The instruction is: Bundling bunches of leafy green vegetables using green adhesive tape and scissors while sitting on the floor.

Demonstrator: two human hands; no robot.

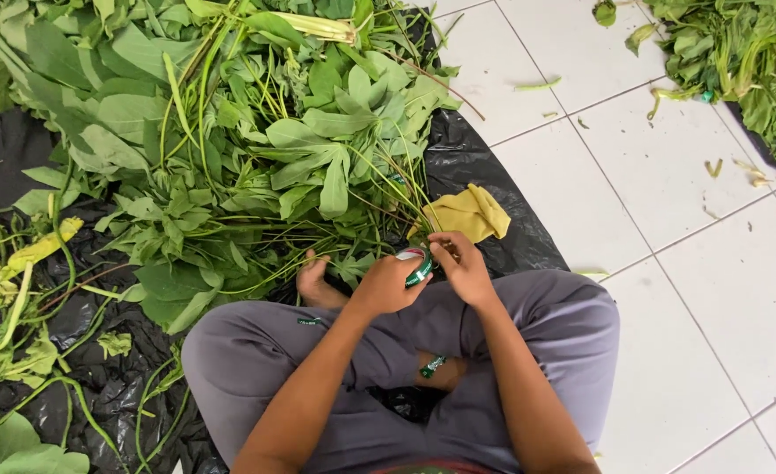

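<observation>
I sit cross-legged in grey trousers on the floor. My left hand (pixel 386 283) grips a small roll of green-and-white tape (pixel 416 264). My right hand (pixel 460 261) pinches the tape's end right beside the roll, fingers closed on it. Both hands hover above my lap, just in front of a big heap of green leafy stalks (pixel 230 140) whose thin stems point toward me. A yellowed leaf (pixel 469 213) lies just beyond my right hand.
The greens rest on a black plastic sheet (pixel 471 162) spread over white floor tiles (pixel 695 263). A second pile of greens (pixel 748 61) lies at the top right. Loose stems and yellow scraps litter the left side. A bit of green tape (pixel 432 366) sits by my ankle.
</observation>
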